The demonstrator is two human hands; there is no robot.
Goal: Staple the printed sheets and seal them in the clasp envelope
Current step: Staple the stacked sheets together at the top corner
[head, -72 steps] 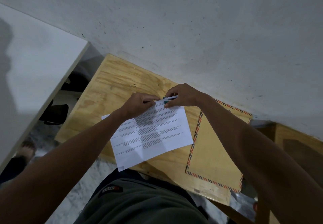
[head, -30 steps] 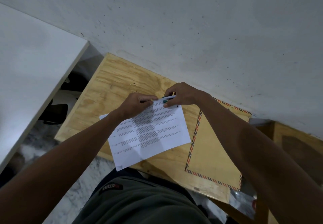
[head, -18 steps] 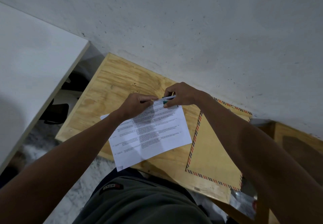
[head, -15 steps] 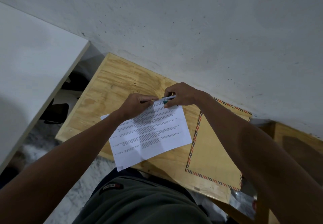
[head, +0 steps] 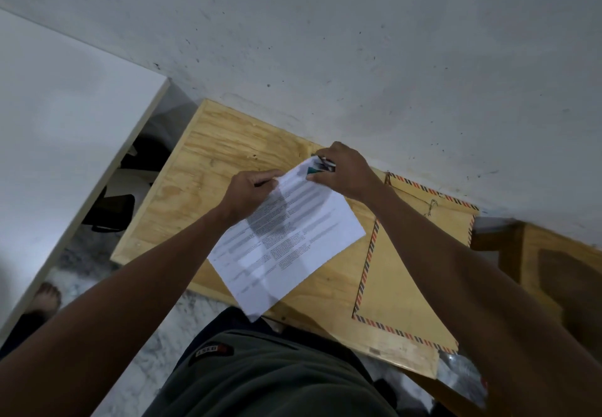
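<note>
At the sheets' (head: 286,237) top corner, right hand (head: 345,172) grips stapler (head: 321,167), left hand (head: 250,188) pinches paper; envelope (head: 404,273) unfilled.

The right hand (head: 345,170) covers most of the stapler (head: 321,166), so only a teal and white sliver shows at the far corner of the printed sheets (head: 286,237), whose text is too blurred to read. The right forearm hides part of the clasp envelope (head: 400,286) near the bench's (head: 208,162) right edge.

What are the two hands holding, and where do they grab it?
The left hand pinches the printed sheets at their far edge; the right hand grips a small stapler on their far corner.
</note>
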